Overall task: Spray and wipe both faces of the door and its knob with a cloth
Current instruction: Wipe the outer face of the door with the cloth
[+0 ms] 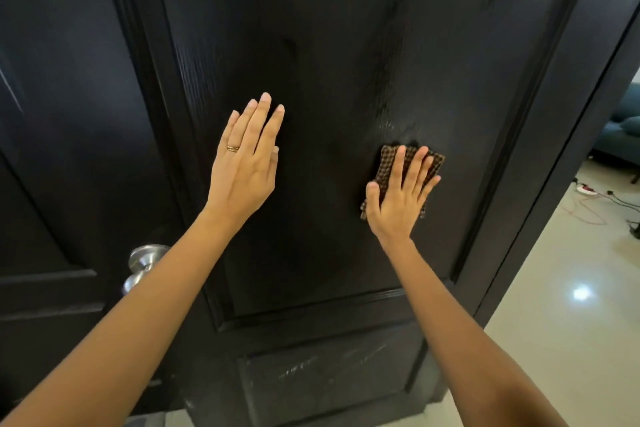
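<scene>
A black panelled door (329, 45) fills most of the view. My right hand (398, 198) presses a brown checked cloth (436, 159) flat against the door's upper panel, right of centre, fingers spread over it. My left hand (244, 166), wearing a ring, lies flat and empty on the same panel further left. A silver round knob (142, 262) sticks out at the door's left edge, partly hidden by my left forearm. No spray bottle is in view.
Another dark panelled surface (52, 149) stands to the left of the door. On the right a glossy pale tiled floor (571, 322) shows past the door's edge, with cables and a power strip (587, 189) and a teal sofa (623, 128).
</scene>
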